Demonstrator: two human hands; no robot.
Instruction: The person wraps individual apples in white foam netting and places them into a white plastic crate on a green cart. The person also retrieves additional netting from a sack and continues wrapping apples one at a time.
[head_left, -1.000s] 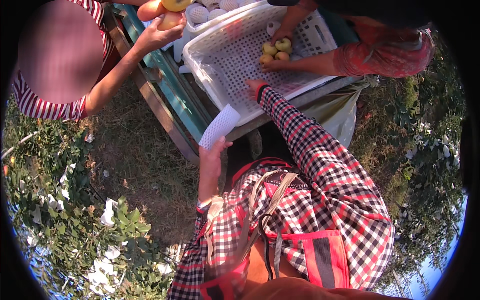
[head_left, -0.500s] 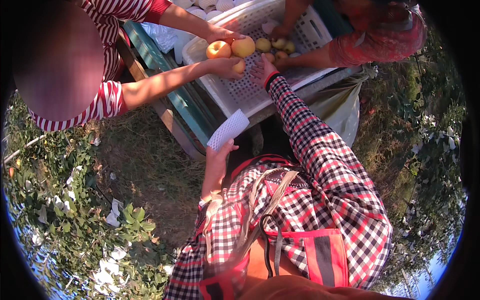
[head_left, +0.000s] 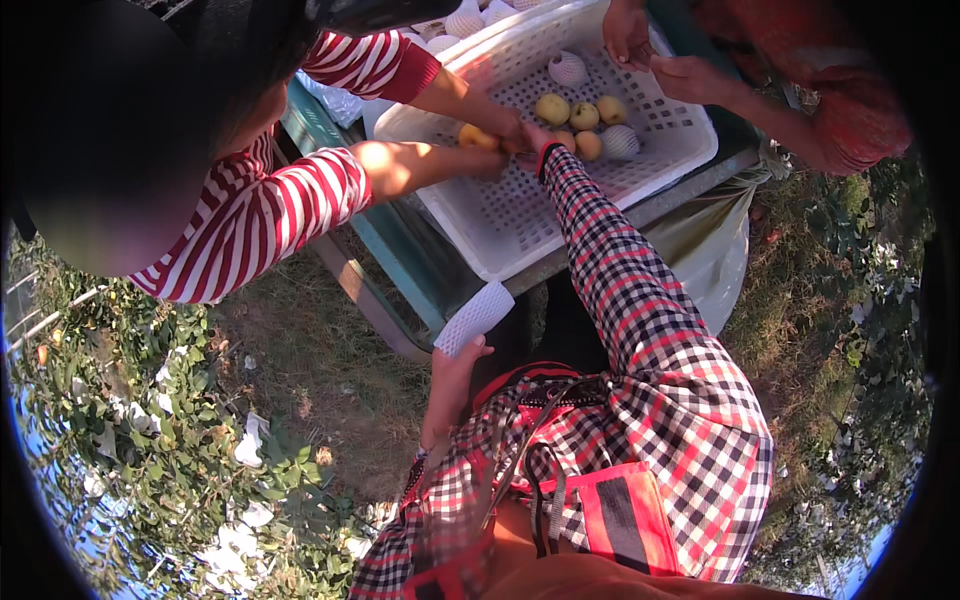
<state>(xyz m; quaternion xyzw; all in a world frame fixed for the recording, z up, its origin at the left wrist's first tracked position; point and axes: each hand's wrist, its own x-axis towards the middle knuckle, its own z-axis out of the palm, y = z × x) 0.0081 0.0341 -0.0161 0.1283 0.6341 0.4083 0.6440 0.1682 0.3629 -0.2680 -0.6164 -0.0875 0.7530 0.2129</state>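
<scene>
My left hand [head_left: 458,372] is closed around a white foam net sleeve [head_left: 474,318], held upright near the crate's front corner. My right hand [head_left: 540,138] reaches over the white plastic crate [head_left: 465,235], right against the hand [head_left: 508,128] of a person in striped sleeves. Its fingers are partly covered there, so what they hold, if anything, is hidden. Several round yellow fruits [head_left: 584,116] lie in the crate just right of my right hand, along with fruits in foam nets [head_left: 620,142]. An orange-yellow fruit [head_left: 477,137] shows by the striped-sleeved person's hands.
The crate rests on a green-edged table [head_left: 395,265]. A second person's hands [head_left: 690,78] are over the crate's far right rim. More foam-netted fruits [head_left: 465,20] lie behind the crate. Leafy branches [head_left: 160,430] spread at the left, and a pale cloth [head_left: 715,265] hangs at the right.
My right hand has met the striped-sleeved person's hands, which moved right and lower into the crate. The other person's hands have lifted off the fruits toward the far right. My left hand still holds the sleeve.
</scene>
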